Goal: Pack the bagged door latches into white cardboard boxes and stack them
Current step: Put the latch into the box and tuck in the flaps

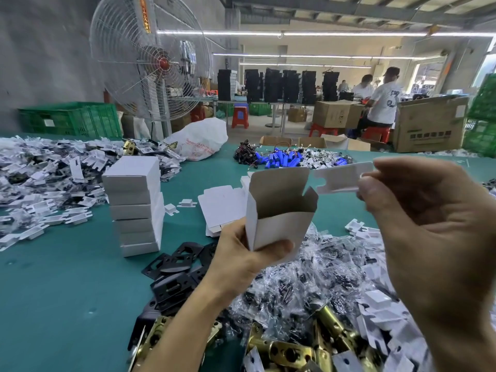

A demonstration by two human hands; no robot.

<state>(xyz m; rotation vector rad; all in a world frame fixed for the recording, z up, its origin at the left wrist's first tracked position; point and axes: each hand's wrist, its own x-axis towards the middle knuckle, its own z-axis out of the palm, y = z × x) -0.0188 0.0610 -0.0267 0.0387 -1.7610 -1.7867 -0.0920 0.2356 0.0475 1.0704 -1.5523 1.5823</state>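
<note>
Head view: closed boxes (135, 205) are stacked on worktop (67, 277); open box (279, 210) is gripped in L hand (241, 253), card insert (341, 177) pinched in R hand (429, 224); bagged latches (308, 277), piled below, are judged mostly unpacked.

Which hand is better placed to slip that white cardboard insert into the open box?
Right. The right hand pinches the insert just beside the mouth of the open box, while the left hand is occupied gripping that box from below.

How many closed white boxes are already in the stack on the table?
6, all in one stack on the green table, left of the open box in the left hand. More could hide behind it.
</note>
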